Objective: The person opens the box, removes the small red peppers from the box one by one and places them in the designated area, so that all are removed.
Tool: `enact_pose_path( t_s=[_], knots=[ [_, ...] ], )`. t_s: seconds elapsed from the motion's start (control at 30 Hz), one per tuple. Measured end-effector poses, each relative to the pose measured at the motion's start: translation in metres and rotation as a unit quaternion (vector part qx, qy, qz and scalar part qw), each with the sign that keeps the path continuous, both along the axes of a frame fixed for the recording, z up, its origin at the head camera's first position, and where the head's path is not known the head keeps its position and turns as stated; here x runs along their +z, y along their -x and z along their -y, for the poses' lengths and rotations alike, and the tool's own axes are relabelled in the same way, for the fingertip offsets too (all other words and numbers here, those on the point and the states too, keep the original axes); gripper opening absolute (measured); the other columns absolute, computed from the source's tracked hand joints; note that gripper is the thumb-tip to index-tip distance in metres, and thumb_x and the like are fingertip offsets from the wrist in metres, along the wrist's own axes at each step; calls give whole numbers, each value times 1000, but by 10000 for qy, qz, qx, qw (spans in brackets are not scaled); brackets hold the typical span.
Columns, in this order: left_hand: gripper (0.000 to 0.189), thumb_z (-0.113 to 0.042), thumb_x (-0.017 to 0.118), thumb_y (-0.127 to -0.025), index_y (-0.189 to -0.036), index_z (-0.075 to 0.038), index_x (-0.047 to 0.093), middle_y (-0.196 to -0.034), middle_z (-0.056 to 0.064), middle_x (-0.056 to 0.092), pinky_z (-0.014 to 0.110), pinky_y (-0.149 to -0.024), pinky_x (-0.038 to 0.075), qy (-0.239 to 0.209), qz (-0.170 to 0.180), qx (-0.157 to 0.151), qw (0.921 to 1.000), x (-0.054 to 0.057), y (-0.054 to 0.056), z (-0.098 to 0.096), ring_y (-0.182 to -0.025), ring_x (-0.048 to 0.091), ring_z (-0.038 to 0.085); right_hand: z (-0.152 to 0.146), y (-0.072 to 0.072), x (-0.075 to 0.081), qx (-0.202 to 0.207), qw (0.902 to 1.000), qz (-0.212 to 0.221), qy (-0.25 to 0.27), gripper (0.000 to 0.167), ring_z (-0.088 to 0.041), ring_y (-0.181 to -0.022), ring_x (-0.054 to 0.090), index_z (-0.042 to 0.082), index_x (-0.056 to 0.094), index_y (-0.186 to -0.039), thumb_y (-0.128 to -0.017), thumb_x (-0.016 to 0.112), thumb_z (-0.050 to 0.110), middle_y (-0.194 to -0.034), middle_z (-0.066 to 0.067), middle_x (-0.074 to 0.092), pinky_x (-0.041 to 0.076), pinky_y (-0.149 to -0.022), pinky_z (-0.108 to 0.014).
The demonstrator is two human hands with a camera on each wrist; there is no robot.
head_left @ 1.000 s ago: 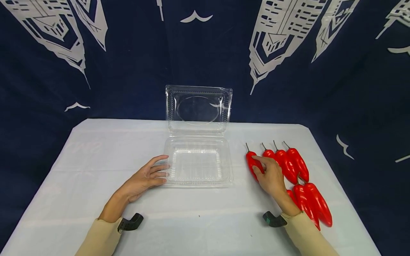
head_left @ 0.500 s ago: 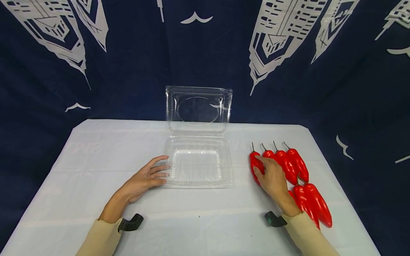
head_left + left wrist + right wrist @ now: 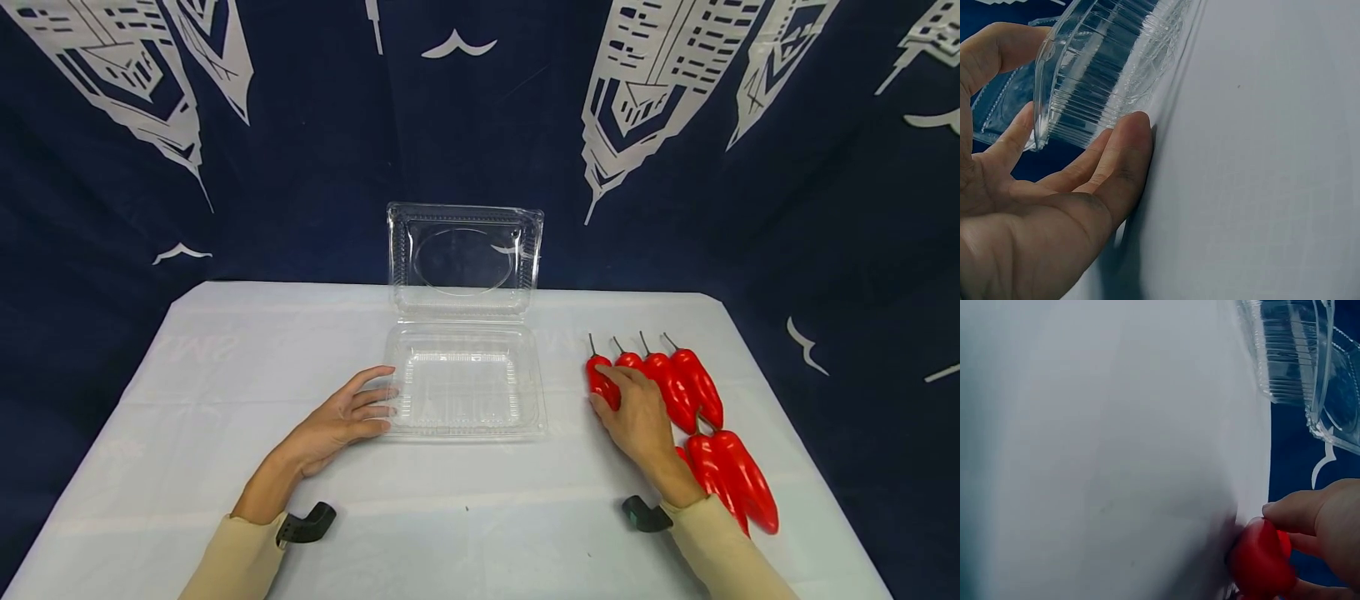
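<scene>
A clear plastic clamshell container [image 3: 467,433] stands with its lid [image 3: 465,304] raised at the back. My left hand [image 3: 337,425] rests its spread, relaxed fingers against the container's left side; in the left wrist view the fingertips [image 3: 1132,128] touch the ribbed wall and rim. On the right, my right hand [image 3: 637,417] pinches a shiny red pepper [image 3: 602,382], the leftmost of its row, between thumb and fingers. The thumb covers its lower end, which shows in the right wrist view as a red pepper tip [image 3: 1263,562] beside the thumb.
Several more red peppers with thin stems lie to the right: a back row [image 3: 697,387] and a front group [image 3: 742,479], partly hidden behind the right wrist. A white cloth covers the table [image 3: 480,533]. Behind it hangs a navy curtain [image 3: 480,125] with white prints.
The leftmost pepper has shifted right, closer to its row, with my right hand. The right thumb has moved over its lower end. My left hand and the container have not moved.
</scene>
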State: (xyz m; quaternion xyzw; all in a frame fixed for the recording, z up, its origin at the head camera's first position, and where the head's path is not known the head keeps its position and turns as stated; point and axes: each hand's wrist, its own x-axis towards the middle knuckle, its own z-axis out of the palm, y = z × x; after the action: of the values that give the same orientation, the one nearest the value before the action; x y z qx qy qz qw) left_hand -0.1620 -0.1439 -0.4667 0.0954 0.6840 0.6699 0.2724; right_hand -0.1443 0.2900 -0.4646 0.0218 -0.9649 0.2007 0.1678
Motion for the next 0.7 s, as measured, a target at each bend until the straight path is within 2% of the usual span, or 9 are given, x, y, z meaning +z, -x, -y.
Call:
enact_pose_path(
  t_s=[0.1, 0.33, 0.43, 0.57, 0.7],
  knots=[
    [83, -3, 69, -91, -158, -17, 22, -157, 25, 30, 30, -97, 49, -10, -25, 4, 10000, 0, 0, 1, -135, 43, 40, -1, 1, 0, -11, 9999, -98, -140, 49, -49, -110, 56, -2, 65, -126, -81, 80, 10, -125, -30, 60, 46, -96, -60],
    [82, -3, 69, -91, -158, -18, 23, -157, 24, 30, 32, -98, 48, -13, -33, 24, 10000, 0, 0, 1, -137, 42, 41, -3, 4, -1, -117, 9992, -114, -352, 52, -46, -105, 55, -3, 65, -127, -79, 81, 8, -129, -29, 57, 50, -87, -56],
    [83, -6, 71, -91, -158, -18, 23, -157, 24, 29, 34, -100, 48, 5, -83, 4, 10000, 0, 0, 1, -138, 40, 42, -5, 4, 1, -116, 9993, -91, -334, 51, -46, -108, 54, -2, 65, -127, -80, 80, 9, -129, -27, 57, 48, -90, -56],
    [83, -11, 72, -91, -158, -21, 25, -157, 24, 30, 35, -101, 47, 50, -153, -4, 9999, 1, 1, 1, -137, 41, 42, -10, 2, 11, 64, 9997, -226, -96, 45, -44, -113, 54, -2, 66, -124, -83, 78, 13, -126, -26, 60, 45, -96, -59],
    [85, -14, 73, -92, -160, -25, 23, -158, 22, 29, 35, -101, 47, 86, -213, -27, 9997, 4, 0, 1, -137, 41, 42, -34, 1, 31, 478, 9982, -231, 283, 38, -43, -118, 56, -1, 64, -126, -91, 70, 13, -127, -24, 63, 45, -99, -62]
  ],
)
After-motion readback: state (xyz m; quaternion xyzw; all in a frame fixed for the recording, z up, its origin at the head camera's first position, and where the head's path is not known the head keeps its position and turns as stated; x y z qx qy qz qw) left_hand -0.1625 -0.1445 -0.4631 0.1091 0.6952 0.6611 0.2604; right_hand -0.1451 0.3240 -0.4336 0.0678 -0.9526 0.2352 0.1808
